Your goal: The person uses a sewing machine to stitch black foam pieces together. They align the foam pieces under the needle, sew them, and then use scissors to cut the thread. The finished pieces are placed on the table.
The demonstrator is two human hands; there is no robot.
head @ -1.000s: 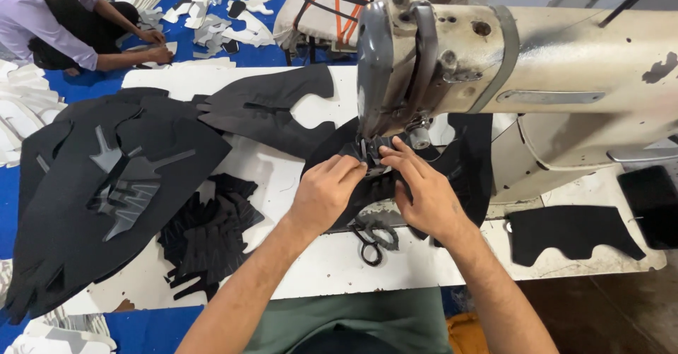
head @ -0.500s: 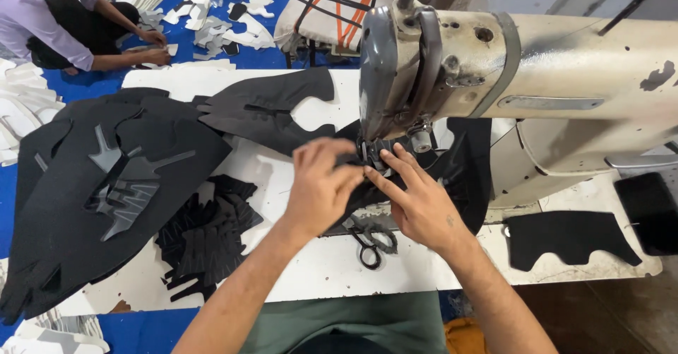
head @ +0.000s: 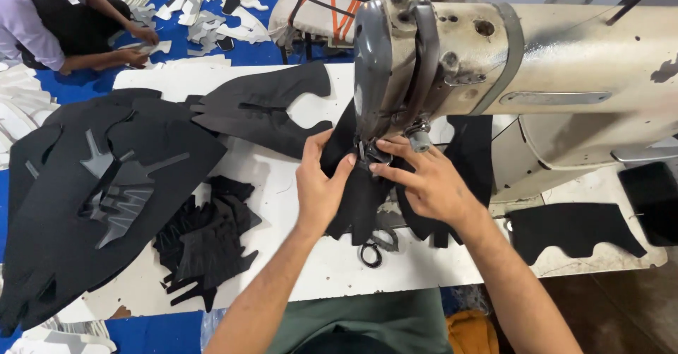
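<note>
A black cut fabric piece (head: 360,198) lies flat on the white worktable (head: 282,184), right under the needle end of a large cream sewing machine (head: 537,64), near the middle of the view. Its long axis runs from about 12 o'clock, under the machine head, down to 6 o'clock, toward the person's body. The 2 hands press on it from either side of the needle, close together but not touching. The left hand (head: 319,184) sits at about 9 o'clock from the needle, fingers spread flat and thumb pointing in toward the presser foot. The right hand (head: 429,183) sits at about 4 o'clock, fingertips reaching right up beside the foot, so it is slightly the nearer of the 2. Neither hand grips; both hold the piece down with open palms. Black-handled scissors (head: 374,249) lie on the table at 6 o'clock from the piece, partly under its lower edge. At 9 o'clock is a heap of small black pieces (head: 205,237), and beyond it a big stack of black sheets (head: 92,191). Another black cut piece (head: 572,230) lies at 3 o'clock. At 11 o'clock, far off, a second person (head: 63,22) sits on blue flooring among white cut shapes.
</note>
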